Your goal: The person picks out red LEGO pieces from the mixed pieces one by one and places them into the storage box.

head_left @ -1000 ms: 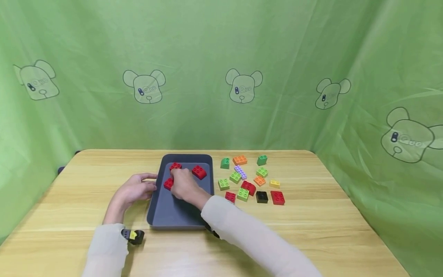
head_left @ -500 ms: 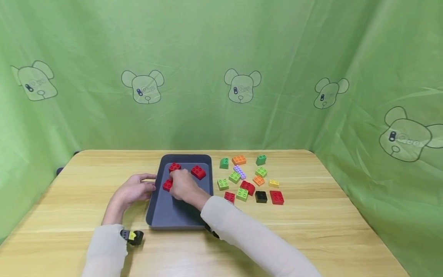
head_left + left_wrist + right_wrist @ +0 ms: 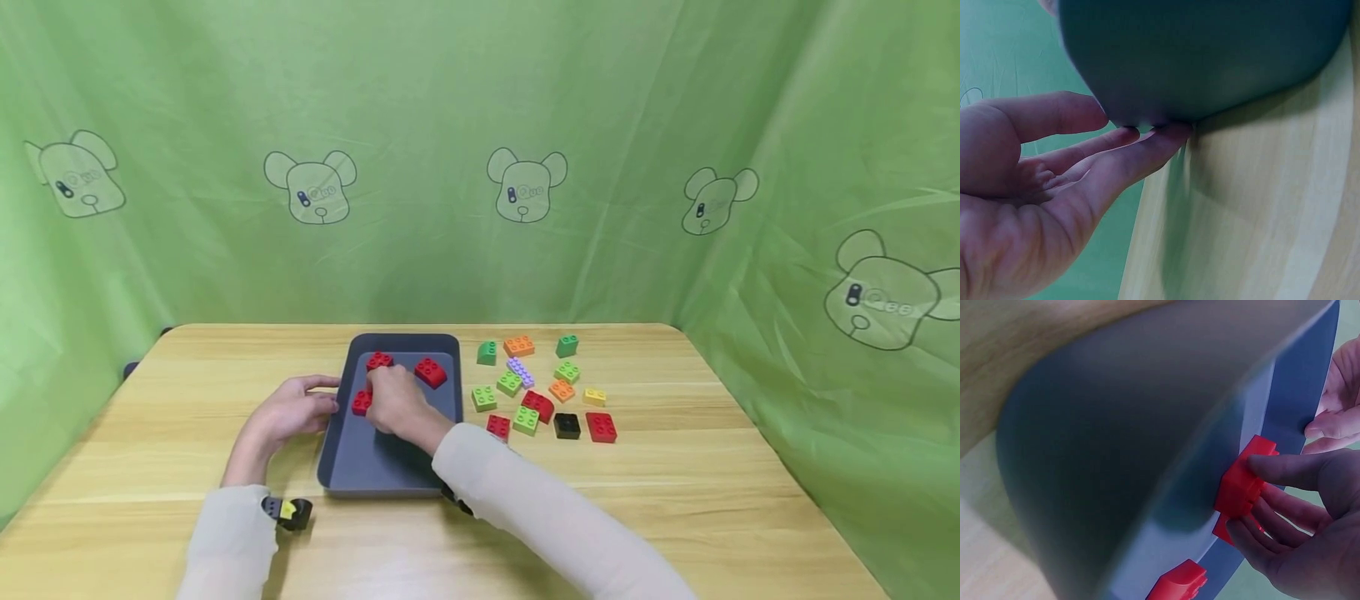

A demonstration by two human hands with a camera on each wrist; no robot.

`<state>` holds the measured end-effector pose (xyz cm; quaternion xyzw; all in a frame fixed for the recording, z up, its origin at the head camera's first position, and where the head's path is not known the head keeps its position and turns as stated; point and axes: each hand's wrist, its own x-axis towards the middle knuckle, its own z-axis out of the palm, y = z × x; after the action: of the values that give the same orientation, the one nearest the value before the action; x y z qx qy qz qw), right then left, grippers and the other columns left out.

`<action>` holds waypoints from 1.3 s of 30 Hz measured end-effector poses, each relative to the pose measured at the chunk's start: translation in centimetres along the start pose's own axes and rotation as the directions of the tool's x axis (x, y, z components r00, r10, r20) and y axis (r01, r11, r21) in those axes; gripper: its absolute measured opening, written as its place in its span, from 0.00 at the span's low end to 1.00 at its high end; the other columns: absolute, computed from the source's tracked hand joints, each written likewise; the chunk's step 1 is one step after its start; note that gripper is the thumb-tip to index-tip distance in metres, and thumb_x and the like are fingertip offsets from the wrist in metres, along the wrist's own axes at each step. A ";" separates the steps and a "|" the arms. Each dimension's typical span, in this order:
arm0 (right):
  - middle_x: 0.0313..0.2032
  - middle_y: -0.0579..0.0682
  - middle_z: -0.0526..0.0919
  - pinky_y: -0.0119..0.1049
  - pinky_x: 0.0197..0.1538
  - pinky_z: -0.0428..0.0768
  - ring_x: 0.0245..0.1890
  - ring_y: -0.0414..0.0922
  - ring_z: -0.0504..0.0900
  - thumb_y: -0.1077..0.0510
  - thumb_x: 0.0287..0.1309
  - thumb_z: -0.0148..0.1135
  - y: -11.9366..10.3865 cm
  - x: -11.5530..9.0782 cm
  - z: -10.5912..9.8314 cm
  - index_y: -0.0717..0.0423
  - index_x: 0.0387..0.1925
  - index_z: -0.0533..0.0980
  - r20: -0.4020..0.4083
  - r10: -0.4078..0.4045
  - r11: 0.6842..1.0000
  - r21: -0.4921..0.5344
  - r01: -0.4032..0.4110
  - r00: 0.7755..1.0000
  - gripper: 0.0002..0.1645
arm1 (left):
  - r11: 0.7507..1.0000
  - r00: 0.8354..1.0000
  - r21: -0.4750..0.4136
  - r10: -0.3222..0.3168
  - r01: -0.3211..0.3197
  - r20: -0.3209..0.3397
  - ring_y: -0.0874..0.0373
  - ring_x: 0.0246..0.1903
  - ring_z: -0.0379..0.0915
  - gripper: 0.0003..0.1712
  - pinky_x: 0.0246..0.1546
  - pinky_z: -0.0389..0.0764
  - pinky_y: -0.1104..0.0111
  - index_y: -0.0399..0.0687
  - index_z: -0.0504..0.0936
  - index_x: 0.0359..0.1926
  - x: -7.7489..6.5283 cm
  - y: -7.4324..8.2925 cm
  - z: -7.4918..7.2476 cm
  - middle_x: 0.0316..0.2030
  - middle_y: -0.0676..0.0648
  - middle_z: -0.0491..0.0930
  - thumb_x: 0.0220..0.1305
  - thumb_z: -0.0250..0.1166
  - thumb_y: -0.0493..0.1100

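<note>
In the head view, a dark grey-blue tray (image 3: 382,487) lies on the table between my hands. My right hand (image 3: 401,404) reaches into it. Thumb and fingers pinch a red toy brick (image 3: 1241,481), its near-left part (image 3: 362,403) showing beside the fingers. A second red brick (image 3: 379,360) sits behind, and a curved red brick (image 3: 431,372) lies to the right, both inside the tray. My left hand (image 3: 294,410) is at the tray's left side; in the left wrist view its extended thumb and fingers touch the tray's outer wall (image 3: 1204,62).
Right of the tray are scattered bricks: lime (image 3: 484,399), orange (image 3: 519,346), purple (image 3: 521,372), green (image 3: 567,346), yellow (image 3: 595,397), black (image 3: 567,426) and red (image 3: 601,427). A green curtain (image 3: 420,250) hangs behind the wooden table (image 3: 675,483).
The red brick at my right fingers has shifted slightly left and nearer within the tray. My left hand and the other bricks look unmoved.
</note>
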<state>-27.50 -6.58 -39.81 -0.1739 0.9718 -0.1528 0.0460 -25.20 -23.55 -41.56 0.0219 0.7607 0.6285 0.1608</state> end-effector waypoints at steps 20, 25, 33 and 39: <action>0.40 0.49 0.84 0.30 0.37 0.81 0.37 0.43 0.80 0.63 0.44 0.69 3.0 -1.0 -2.1 0.56 0.50 0.79 -0.082 -0.065 0.996 0.058 0.070 0.995 0.26 | 1.000 1.000 0.011 -0.007 0.007 -0.014 0.36 0.58 0.69 0.30 0.55 0.77 0.56 0.27 0.56 0.67 0.4 -0.3 0.1 0.59 0.24 0.67 0.66 0.50 0.30; 0.37 0.50 0.83 0.31 0.35 0.81 0.35 0.43 0.79 0.62 0.48 0.68 5.0 -1.7 -3.7 0.59 0.50 0.78 -0.115 -0.064 0.990 0.117 0.077 0.991 0.24 | 1.000 1.000 0.015 0.001 -0.001 -0.009 0.36 0.57 0.69 0.30 0.55 0.78 0.57 0.26 0.56 0.67 0.4 -0.3 0.2 0.59 0.24 0.67 0.66 0.50 0.30; 0.27 0.49 0.78 0.28 0.22 0.77 0.23 0.42 0.76 0.60 0.53 0.67 7.9 -3.0 -6.0 0.62 0.48 0.77 -0.144 -0.001 0.984 0.177 0.027 0.990 0.19 | 1.000 1.000 0.010 -0.001 0.001 -0.005 0.36 0.58 0.69 0.30 0.55 0.77 0.57 0.26 0.55 0.67 0.2 -0.1 0.1 0.59 0.24 0.67 0.67 0.50 0.30; 0.27 0.49 0.78 0.31 0.24 0.77 0.25 0.43 0.76 0.59 0.53 0.65 10.1 -3.9 -6.8 0.62 0.42 0.77 -0.168 0.045 0.992 0.128 -0.024 0.985 0.16 | 1.000 1.000 0.008 0.009 -0.009 -0.007 0.36 0.57 0.69 0.29 0.55 0.78 0.57 0.25 0.56 0.67 0.2 -0.4 -0.1 0.58 0.24 0.68 0.66 0.50 0.29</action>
<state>-28.04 5.72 -36.34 -0.1401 0.9635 -0.2270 -0.0238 -25.32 -23.65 -41.93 0.0237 0.7636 0.6262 0.1554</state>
